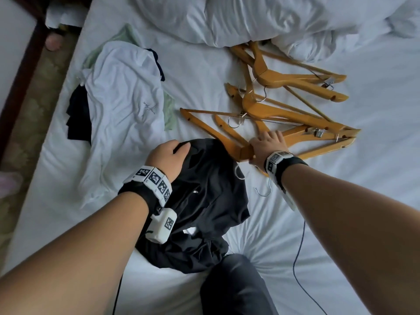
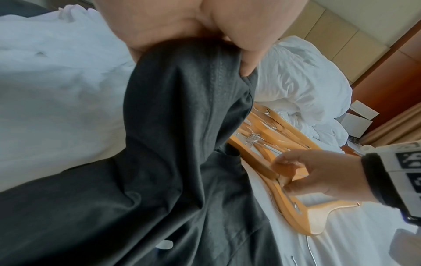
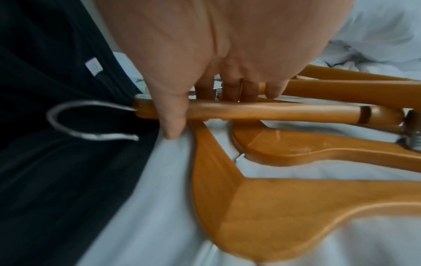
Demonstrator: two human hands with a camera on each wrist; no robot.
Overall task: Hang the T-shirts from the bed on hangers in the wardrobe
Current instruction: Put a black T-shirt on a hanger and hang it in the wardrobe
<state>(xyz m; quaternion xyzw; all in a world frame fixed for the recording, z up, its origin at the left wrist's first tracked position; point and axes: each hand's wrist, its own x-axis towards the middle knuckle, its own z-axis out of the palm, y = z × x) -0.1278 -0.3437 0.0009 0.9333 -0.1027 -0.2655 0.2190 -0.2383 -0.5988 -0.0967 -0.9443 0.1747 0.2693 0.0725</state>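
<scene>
**A bedroom, likely a hotel room**

A wide bed [image 1: 375, 201] with a plain white sheet fills the head view, a rumpled white duvet [image 1: 227, 17] bunched at its far end. Matching wooden hangers [image 1: 284, 114] with metal clips lie on the sheet, beside T-shirts [image 1: 122, 98] in white, black and pale green. Patterned carpet [image 1: 34, 114] runs along the bed's side next to dark wood furniture [image 1: 27, 64]. The left wrist view shows a padded beige wall panel [image 2: 337, 32] and reddish wood panelling [image 2: 391, 81] behind the bed.
</scene>
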